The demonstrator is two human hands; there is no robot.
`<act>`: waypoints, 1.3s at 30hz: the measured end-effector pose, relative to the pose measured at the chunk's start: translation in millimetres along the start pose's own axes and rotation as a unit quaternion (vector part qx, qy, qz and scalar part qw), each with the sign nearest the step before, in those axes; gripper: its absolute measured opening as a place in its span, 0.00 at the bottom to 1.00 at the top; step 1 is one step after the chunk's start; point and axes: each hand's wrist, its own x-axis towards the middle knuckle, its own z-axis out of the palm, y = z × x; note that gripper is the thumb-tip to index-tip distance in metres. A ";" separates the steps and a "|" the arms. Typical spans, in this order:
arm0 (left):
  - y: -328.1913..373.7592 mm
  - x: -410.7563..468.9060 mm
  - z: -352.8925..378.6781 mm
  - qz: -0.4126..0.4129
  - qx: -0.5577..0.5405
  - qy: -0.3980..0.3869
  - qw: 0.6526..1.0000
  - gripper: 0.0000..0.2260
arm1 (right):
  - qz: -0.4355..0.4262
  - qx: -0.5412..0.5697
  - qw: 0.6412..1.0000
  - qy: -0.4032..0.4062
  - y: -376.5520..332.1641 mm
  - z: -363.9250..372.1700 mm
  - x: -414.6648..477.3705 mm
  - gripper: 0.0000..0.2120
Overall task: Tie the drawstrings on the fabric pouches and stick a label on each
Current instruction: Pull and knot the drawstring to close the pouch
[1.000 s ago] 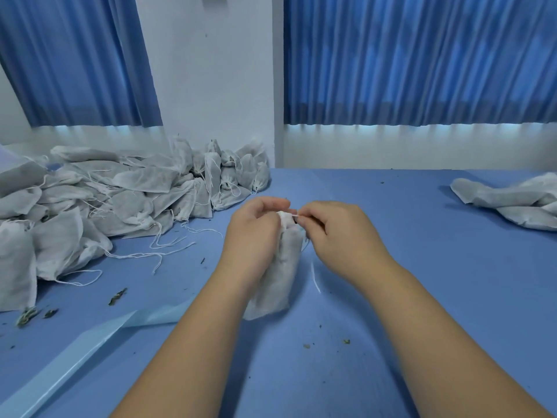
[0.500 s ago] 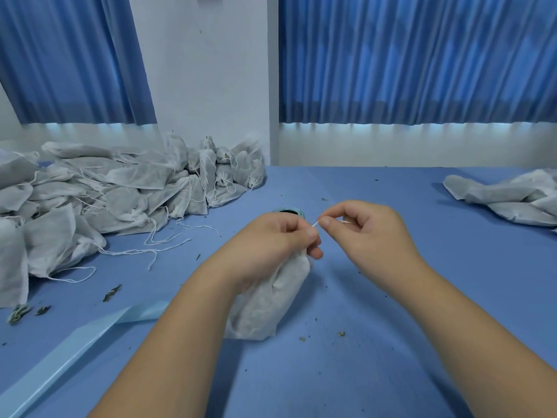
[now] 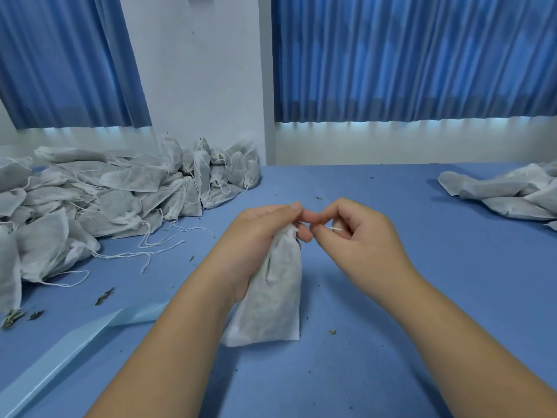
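At the worktop [image 3: 422,312] middle, the left hand [image 3: 259,236] gripped the pouch [image 3: 271,297] neck, seemingly steadying it while the right hand [image 3: 358,236] pinched the drawstring [image 3: 337,228].

No text, label, brand, number or sign can be read. The fabric pouch [image 3: 272,300] at 6 o'clock, the heap of pouches [image 3: 90,206] at 9 o'clock and the pale blue strip [image 3: 60,354] at 7 o'clock show only plain surfaces.
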 end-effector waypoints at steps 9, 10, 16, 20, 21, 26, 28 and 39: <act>-1.5 -0.5 -5.1 -0.026 0.112 0.045 0.992 0.15 | -0.026 -0.012 0.997 -0.067 -12.3 -9.3 -5.1 0.09; -1.1 -1.6 -5.3 -0.030 0.135 0.013 0.990 0.15 | -0.020 -0.003 0.998 -0.058 -12.7 -11.9 -4.3 0.09; -2.5 -3.4 -1.5 -0.075 0.089 -0.151 0.982 0.10 | 0.022 0.026 0.996 -0.087 -11.0 -16.3 -3.7 0.09; -5.8 1.4 -4.3 -0.130 0.010 -0.140 0.981 0.11 | 0.032 -0.017 0.993 -0.114 -5.9 -15.0 -3.1 0.09; -6.7 2.6 -4.8 -0.149 -0.024 -0.143 0.978 0.10 | 0.034 -0.027 0.992 -0.116 -4.7 -14.8 -2.9 0.09; -11.0 7.4 -8.3 -0.183 -0.118 -0.145 0.965 0.08 | 0.035 -0.125 0.986 -0.106 1.9 -17.6 -0.3 0.07; -11.0 8.4 -9.2 -0.184 -0.131 -0.142 0.964 0.08 | 0.040 -0.173 0.978 -0.107 4.3 -20.2 1.2 0.04; -10.9 7.6 -4.5 -0.175 -0.090 -0.145 0.970 0.08 | 0.102 0.006 0.983 -0.150 -13.1 -12.0 -3.2 0.08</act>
